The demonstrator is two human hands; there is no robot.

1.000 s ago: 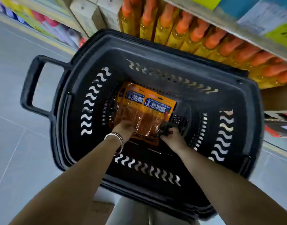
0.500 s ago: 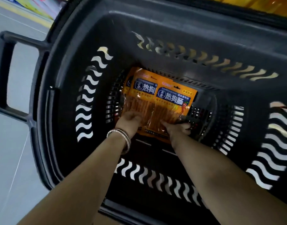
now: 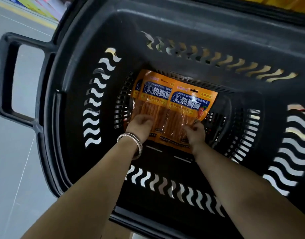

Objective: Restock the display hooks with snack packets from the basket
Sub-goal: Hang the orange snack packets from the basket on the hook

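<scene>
Snack packets [image 3: 174,107]: a small overlapped stack, at least three, lying flat on the bottom of the basket [image 3: 182,31] against its far wall. Printed tops point away from me, so the hang slot on the front packet sits at the far end and the plain lower ends are the ones nearest my hands.

Material: glossy orange film with a blue label band. The lower part is a clear window, crinkled and catching light, showing thin orange-brown sticks packed side by side. Flat, limp and probably slippery against each other, hence two hands.

Left hand [image 3: 141,125]: fingers bent down over the lower end of the left packets, gripping them. I cannot tell where the thumb is. Metal bracelet [image 3: 131,142] on that wrist.

Right hand [image 3: 195,133]: fingers curled, pinching the lower right edge of the front packet.

Judgement: I am gathering the stack to lift it as one bundle. The hooks are not in view.

Basket: black hard plastic, deep, with wavy slots through the walls, a slotted bottom and a loop handle [image 3: 3,75] on the left. Pale floor [image 3: 10,152] beyond.
</scene>
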